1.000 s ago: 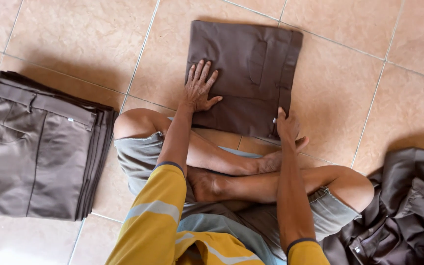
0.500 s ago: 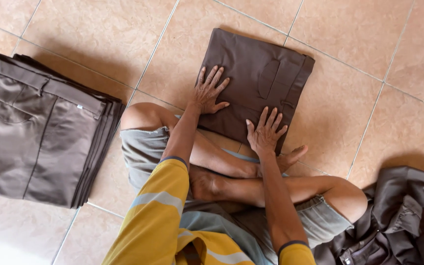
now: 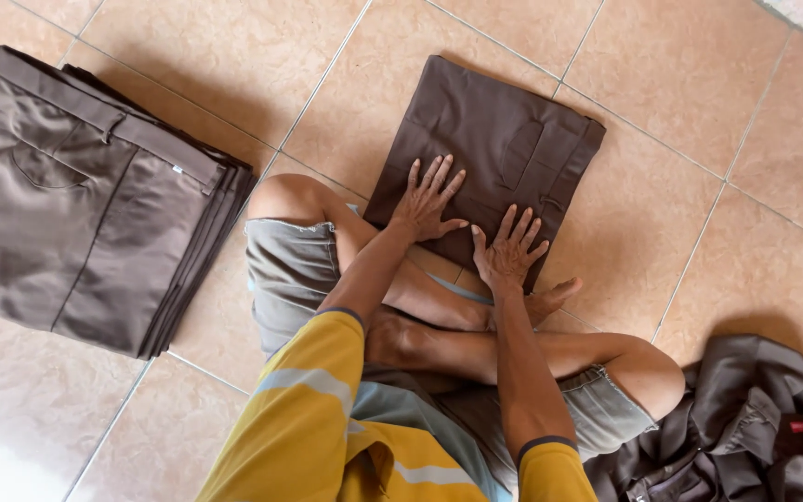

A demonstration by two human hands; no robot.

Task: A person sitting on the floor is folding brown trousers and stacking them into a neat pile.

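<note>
A folded pair of dark brown trousers (image 3: pixel 504 139) lies flat on the tiled floor in front of my crossed legs. My left hand (image 3: pixel 427 202) rests palm down on its near left part, fingers spread. Beside it, my right hand (image 3: pixel 508 249) presses flat on the near right edge of the same folded piece, fingers apart. Neither hand grips anything.
A stack of several folded grey-brown trousers (image 3: pixel 85 200) sits on the floor to my left. A heap of unfolded dark garments (image 3: pixel 745 418) lies at the lower right beside my knee. The floor is beige tile (image 3: pixel 699 232).
My right hand moved from the trousers' near right corner onto the cloth, next to the left hand. The view shifted, so the folded piece sits more centrally.
</note>
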